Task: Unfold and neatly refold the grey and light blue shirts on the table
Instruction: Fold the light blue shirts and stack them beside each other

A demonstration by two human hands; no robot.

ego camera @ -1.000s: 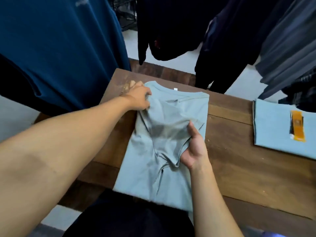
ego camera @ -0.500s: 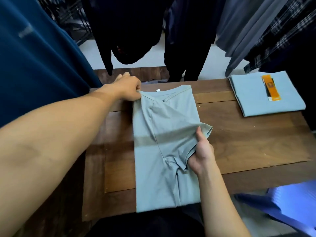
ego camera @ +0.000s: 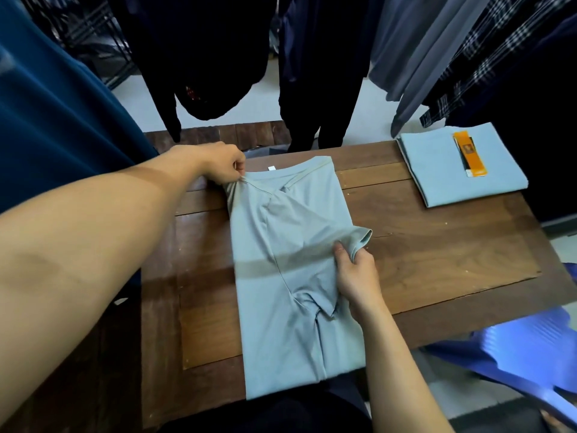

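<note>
A grey shirt [ego camera: 281, 323] lies lengthwise down the middle of the wooden table [ego camera: 437, 260], its sides folded inward and its hem hanging over the near edge. My left hand [ego camera: 218, 162] pinches the shirt's far left shoulder beside the collar. My right hand [ego camera: 356, 273] grips the folded sleeve at the shirt's right edge, fingers curled into the cloth. A light blue shirt [ego camera: 446, 179] sits folded at the table's far right corner, with an orange tag [ego camera: 470, 154] on top.
Dark and plaid garments [ego camera: 468, 57] hang behind the table. A teal garment [ego camera: 46, 120] hangs at the left. A blue plastic chair [ego camera: 524, 348] stands at the near right.
The view has swung so the table looks squarer. My right hand has shifted up along the sleeve, and the sleeve end now pokes out to the right. My left hand still holds the shoulder.
</note>
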